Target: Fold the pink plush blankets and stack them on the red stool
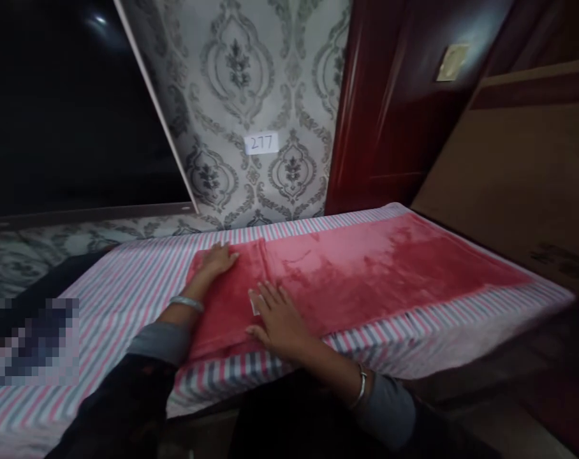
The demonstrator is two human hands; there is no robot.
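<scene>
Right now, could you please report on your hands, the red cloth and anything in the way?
Left hand, right hand: both open on red cloth. Cloth on striped sheet, left end folded over. White tag by right hand.

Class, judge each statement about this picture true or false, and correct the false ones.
1. The left hand and right hand both lie on the red cloth. True.
2. The cover beneath is plain white. False: the cover is striped.
3. A paper label on the patterned wall reads 277. True.
4. Only the right wrist wears a bangle. False: a left bangle and a right bangle both show.
</scene>
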